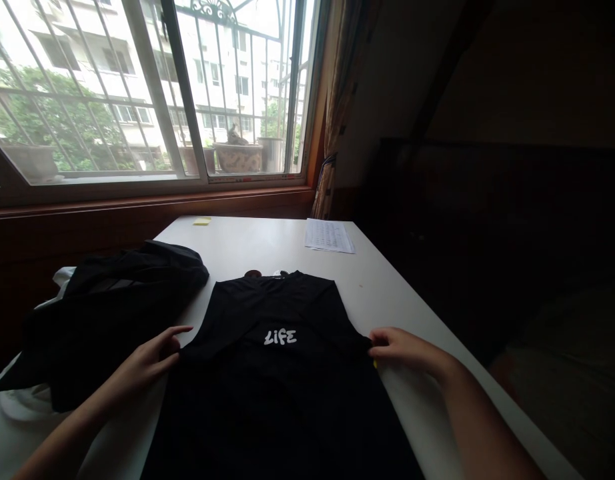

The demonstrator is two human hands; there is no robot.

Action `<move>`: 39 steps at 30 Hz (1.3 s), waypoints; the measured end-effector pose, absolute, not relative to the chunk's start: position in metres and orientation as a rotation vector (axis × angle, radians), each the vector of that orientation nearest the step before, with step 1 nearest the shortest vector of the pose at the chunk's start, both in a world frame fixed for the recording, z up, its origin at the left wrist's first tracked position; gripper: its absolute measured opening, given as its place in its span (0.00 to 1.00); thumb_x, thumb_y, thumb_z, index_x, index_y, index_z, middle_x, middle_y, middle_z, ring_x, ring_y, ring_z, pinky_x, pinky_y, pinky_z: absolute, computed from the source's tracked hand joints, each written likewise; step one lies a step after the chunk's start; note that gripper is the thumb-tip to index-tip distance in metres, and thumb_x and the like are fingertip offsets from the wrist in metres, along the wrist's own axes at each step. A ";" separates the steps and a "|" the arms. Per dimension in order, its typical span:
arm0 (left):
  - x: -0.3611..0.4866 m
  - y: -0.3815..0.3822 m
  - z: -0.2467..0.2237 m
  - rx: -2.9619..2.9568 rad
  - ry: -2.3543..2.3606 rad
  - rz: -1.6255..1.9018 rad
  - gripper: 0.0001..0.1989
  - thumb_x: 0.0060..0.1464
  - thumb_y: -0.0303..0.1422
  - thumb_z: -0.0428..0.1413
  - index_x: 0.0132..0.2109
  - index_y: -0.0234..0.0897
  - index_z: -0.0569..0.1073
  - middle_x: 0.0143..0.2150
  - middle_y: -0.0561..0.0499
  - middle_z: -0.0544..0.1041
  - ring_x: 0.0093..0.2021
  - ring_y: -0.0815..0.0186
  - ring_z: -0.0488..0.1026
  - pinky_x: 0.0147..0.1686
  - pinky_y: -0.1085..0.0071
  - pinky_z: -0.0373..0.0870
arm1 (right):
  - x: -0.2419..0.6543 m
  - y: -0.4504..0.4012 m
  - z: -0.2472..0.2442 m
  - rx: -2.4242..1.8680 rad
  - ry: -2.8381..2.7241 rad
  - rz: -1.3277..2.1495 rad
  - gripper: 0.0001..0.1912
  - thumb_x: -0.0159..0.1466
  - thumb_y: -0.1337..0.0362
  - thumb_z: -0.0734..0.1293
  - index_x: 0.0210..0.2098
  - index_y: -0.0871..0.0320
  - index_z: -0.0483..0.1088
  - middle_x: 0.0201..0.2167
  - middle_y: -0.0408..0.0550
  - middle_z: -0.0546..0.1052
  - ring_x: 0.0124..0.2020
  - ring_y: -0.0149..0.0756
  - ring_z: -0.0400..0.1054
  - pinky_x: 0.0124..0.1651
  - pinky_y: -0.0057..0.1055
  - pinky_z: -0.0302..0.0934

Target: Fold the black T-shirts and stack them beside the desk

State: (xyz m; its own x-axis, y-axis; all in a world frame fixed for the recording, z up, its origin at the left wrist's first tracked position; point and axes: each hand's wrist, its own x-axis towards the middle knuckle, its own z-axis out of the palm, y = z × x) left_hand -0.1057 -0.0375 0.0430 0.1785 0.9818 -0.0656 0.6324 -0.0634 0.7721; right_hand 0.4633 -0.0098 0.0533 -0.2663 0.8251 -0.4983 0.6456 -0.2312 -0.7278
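Observation:
A black T-shirt point(282, 400) lies spread flat on the white table point(252, 243), its small white lettering point(280, 337) turned upside down to me. My right hand point(395, 347) pinches the shirt's right edge between thumb and fingers. At the opposite edge is my left hand point(157, 350), its index finger stretched out apart from the thumb. The left thumb tip reaches the cloth, with no firm grip visible. Small round objects, one brown point(253, 273), show just beyond the shirt's far edge. The shirt's near end runs out of view.
To the left lies a heap of dark clothing point(122, 300) with some white cloth beneath it. Written paper sheets point(329, 236) and a yellow note point(202, 221) rest at the table's far end. Behind it are a barred window point(202, 100) and a tied curtain point(330, 153).

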 end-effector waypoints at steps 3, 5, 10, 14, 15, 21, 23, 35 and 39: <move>-0.107 -0.040 0.048 1.708 1.554 0.720 0.31 0.56 0.50 0.57 0.62 0.42 0.69 0.40 0.50 0.76 0.40 0.56 0.76 0.43 0.64 0.74 | 0.465 -0.011 0.055 -1.763 -1.740 1.568 0.13 0.61 0.55 0.70 0.38 0.58 0.73 0.35 0.48 0.78 0.34 0.37 0.71 0.37 0.32 0.62; -0.107 -0.040 0.050 1.685 1.561 0.750 0.33 0.54 0.52 0.58 0.62 0.42 0.69 0.40 0.49 0.76 0.41 0.55 0.76 0.43 0.63 0.74 | 0.464 -0.014 0.057 -1.724 -1.696 1.601 0.13 0.62 0.56 0.70 0.40 0.59 0.72 0.36 0.49 0.79 0.35 0.37 0.72 0.36 0.31 0.62; -0.107 -0.039 0.048 1.673 1.616 0.794 0.33 0.51 0.54 0.58 0.60 0.44 0.72 0.39 0.50 0.76 0.36 0.57 0.76 0.37 0.64 0.75 | 0.459 -0.025 0.063 -1.615 -1.527 1.681 0.17 0.61 0.54 0.70 0.42 0.58 0.68 0.36 0.48 0.78 0.36 0.37 0.74 0.38 0.32 0.64; -0.108 -0.039 0.046 1.683 1.615 0.783 0.33 0.52 0.54 0.58 0.61 0.45 0.71 0.39 0.51 0.76 0.35 0.57 0.75 0.37 0.64 0.75 | 0.459 -0.030 0.066 -1.596 -1.435 1.692 0.22 0.59 0.52 0.72 0.46 0.56 0.65 0.35 0.46 0.78 0.38 0.40 0.75 0.39 0.33 0.65; -0.108 -0.039 0.046 1.685 1.612 0.777 0.32 0.53 0.54 0.57 0.61 0.45 0.70 0.39 0.51 0.76 0.36 0.57 0.75 0.38 0.64 0.75 | 0.459 -0.030 0.066 -1.596 -1.432 1.682 0.23 0.59 0.52 0.72 0.47 0.55 0.64 0.35 0.45 0.77 0.38 0.40 0.75 0.39 0.33 0.66; -0.106 -0.040 0.046 1.704 1.615 0.737 0.32 0.54 0.53 0.56 0.62 0.44 0.69 0.40 0.49 0.76 0.38 0.56 0.76 0.38 0.64 0.74 | 0.453 -0.035 0.060 -1.718 -1.494 1.529 0.25 0.61 0.53 0.71 0.52 0.54 0.61 0.36 0.45 0.76 0.40 0.41 0.75 0.39 0.34 0.67; -0.106 -0.039 0.044 1.725 1.625 0.726 0.31 0.55 0.52 0.56 0.63 0.44 0.69 0.40 0.50 0.76 0.38 0.56 0.76 0.38 0.64 0.74 | 0.451 -0.038 0.058 -1.750 -1.565 1.471 0.25 0.60 0.54 0.71 0.53 0.54 0.62 0.37 0.45 0.75 0.39 0.40 0.75 0.39 0.34 0.67; -0.104 -0.037 0.031 2.209 1.526 0.832 0.23 0.61 0.42 0.52 0.61 0.50 0.73 0.61 0.48 0.73 0.59 0.51 0.72 0.57 0.58 0.72 | 0.438 -0.028 0.056 -1.846 -1.953 0.578 0.22 0.71 0.55 0.56 0.61 0.52 0.67 0.63 0.53 0.67 0.62 0.48 0.63 0.63 0.48 0.60; -0.094 -0.036 0.023 2.488 1.449 0.664 0.26 0.66 0.41 0.50 0.69 0.53 0.63 0.72 0.53 0.60 0.71 0.50 0.57 0.67 0.50 0.59 | 0.403 -0.005 0.050 -1.645 -2.167 0.341 0.30 0.73 0.52 0.55 0.70 0.59 0.57 0.72 0.55 0.57 0.72 0.48 0.48 0.73 0.49 0.44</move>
State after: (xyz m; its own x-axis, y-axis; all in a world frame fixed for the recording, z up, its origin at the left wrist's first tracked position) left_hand -0.0937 -0.0359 0.0228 0.4230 0.8605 0.2840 0.7772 -0.5057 0.3746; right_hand 0.4032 -0.0055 0.0501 -0.2297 0.9593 0.1640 0.8626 0.2787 -0.4222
